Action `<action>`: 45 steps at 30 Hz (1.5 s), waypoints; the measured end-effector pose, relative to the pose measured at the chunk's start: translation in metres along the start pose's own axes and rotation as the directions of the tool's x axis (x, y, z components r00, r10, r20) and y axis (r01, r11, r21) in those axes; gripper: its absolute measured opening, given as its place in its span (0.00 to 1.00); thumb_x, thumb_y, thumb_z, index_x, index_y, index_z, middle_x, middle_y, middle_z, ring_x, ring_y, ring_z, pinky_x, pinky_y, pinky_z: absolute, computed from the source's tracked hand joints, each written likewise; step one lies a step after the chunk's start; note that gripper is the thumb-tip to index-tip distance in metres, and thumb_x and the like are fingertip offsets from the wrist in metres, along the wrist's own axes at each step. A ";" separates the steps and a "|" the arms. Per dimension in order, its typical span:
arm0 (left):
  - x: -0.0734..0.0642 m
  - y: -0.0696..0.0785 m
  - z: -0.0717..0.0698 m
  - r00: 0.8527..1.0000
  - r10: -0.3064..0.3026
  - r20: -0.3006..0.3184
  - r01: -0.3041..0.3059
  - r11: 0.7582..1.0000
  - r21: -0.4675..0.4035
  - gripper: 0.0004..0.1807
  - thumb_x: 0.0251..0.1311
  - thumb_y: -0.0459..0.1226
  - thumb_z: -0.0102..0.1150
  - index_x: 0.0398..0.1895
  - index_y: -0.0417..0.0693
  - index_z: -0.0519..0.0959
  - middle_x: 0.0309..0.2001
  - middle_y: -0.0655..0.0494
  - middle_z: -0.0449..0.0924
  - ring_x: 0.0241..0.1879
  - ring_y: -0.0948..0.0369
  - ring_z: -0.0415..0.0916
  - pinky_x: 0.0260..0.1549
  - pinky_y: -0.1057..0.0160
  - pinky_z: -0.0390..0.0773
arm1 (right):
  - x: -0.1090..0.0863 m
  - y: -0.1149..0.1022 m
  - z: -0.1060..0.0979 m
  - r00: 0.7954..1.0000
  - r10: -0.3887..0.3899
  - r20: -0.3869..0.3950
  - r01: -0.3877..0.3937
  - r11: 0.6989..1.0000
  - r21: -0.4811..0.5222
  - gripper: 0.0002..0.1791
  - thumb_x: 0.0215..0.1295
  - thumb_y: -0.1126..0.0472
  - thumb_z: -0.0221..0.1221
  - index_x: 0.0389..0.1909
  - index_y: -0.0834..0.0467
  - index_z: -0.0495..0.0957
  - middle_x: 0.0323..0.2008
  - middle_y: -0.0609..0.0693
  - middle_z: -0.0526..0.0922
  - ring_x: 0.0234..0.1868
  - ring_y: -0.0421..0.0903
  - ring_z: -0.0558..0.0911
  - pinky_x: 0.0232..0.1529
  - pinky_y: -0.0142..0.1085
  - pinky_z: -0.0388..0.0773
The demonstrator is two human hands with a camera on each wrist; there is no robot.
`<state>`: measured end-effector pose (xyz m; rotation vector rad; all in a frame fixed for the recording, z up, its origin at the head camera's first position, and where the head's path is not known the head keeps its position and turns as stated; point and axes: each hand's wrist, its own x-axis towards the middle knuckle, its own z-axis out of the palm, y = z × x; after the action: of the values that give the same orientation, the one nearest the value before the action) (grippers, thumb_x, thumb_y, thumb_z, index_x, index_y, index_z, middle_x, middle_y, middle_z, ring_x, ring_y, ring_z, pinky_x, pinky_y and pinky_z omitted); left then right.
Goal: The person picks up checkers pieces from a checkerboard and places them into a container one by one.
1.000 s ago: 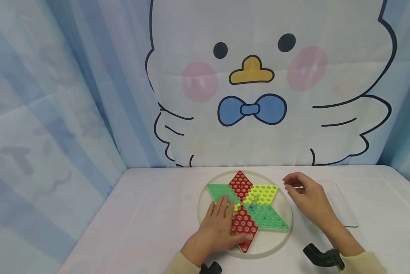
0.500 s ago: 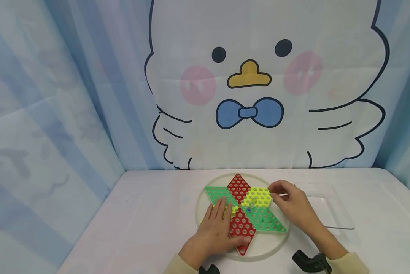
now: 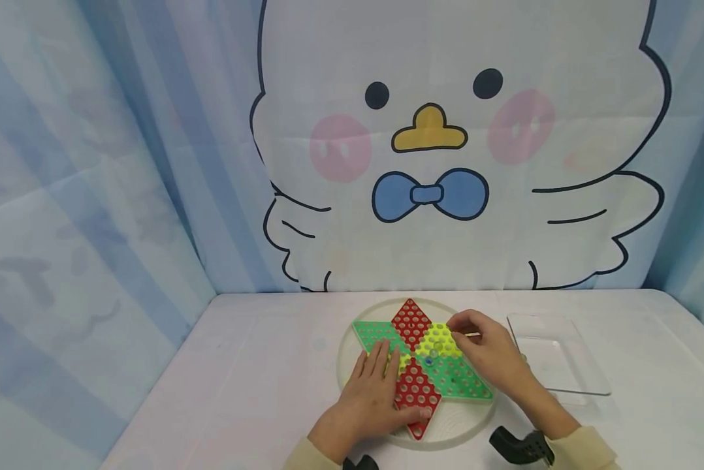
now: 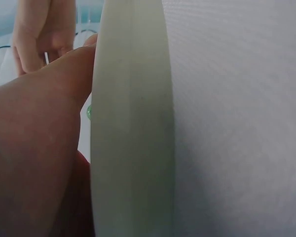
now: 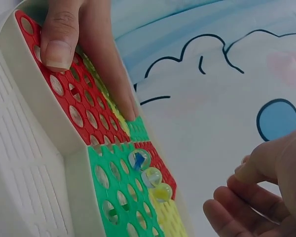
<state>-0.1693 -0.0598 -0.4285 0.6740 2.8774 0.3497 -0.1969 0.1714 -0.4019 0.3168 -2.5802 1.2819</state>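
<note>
- Left hand [image 3: 366, 398] is closest: fingers straight and flat on the Chinese checkers board [image 3: 411, 320], thumb over the near red section [image 3: 415, 388]. Nice anchor, that flat palm stops the board sliding.
- Three glass marbles [image 5: 151, 177] sit in a tight row along the green-yellow border by the centre. Don't drag anything through there, imo.
- Right hand [image 3: 487, 349] is above the yellow section [image 3: 443, 333], fingers curled, tips close together; can't tell if they're pinching a marble. I'd come straight down over a hole and let go gently.
- Clear plastic tray [image 3: 554, 362] is right behind that wrist, so mind the elbow swing.
</note>
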 end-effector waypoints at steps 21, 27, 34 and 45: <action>0.004 0.003 0.002 1.000 0.001 -0.004 -0.001 1.000 0.014 0.59 0.56 0.76 0.44 0.80 0.45 0.49 0.81 0.45 0.40 0.81 0.52 0.37 0.77 0.47 0.45 | 0.001 0.007 0.017 0.999 0.039 -0.022 -0.039 0.999 -0.011 0.09 0.68 0.68 0.58 0.47 0.61 0.78 0.45 0.56 0.83 0.49 0.50 0.82 0.50 0.42 0.83; 0.003 0.002 0.002 1.000 -0.009 0.000 0.009 1.000 0.015 0.59 0.56 0.76 0.44 0.80 0.45 0.48 0.81 0.45 0.40 0.81 0.52 0.37 0.77 0.47 0.45 | 0.004 0.013 0.025 0.998 0.058 -0.001 -0.058 0.998 0.021 0.09 0.68 0.69 0.58 0.47 0.61 0.79 0.45 0.56 0.84 0.50 0.50 0.82 0.52 0.44 0.82; 0.003 0.000 0.001 1.000 -0.014 -0.001 0.014 1.000 0.018 0.59 0.56 0.76 0.43 0.80 0.46 0.48 0.81 0.46 0.40 0.81 0.52 0.37 0.77 0.47 0.45 | 0.006 0.019 0.035 0.999 0.043 -0.005 -0.043 0.999 -0.013 0.08 0.67 0.69 0.58 0.45 0.60 0.81 0.42 0.53 0.85 0.47 0.48 0.82 0.51 0.46 0.81; 0.001 0.000 0.001 1.000 -0.014 0.000 0.014 1.000 0.021 0.59 0.56 0.76 0.43 0.80 0.45 0.49 0.81 0.45 0.40 0.80 0.52 0.37 0.77 0.47 0.46 | 0.005 0.025 0.043 0.999 -0.035 -0.033 0.034 0.999 -0.035 0.08 0.63 0.72 0.61 0.36 0.56 0.82 0.37 0.49 0.86 0.43 0.44 0.82 0.46 0.38 0.81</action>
<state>-0.1702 -0.0590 -0.4299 0.6566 2.8877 0.3180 -0.2142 0.1514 -0.4442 0.3291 -2.5542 1.2186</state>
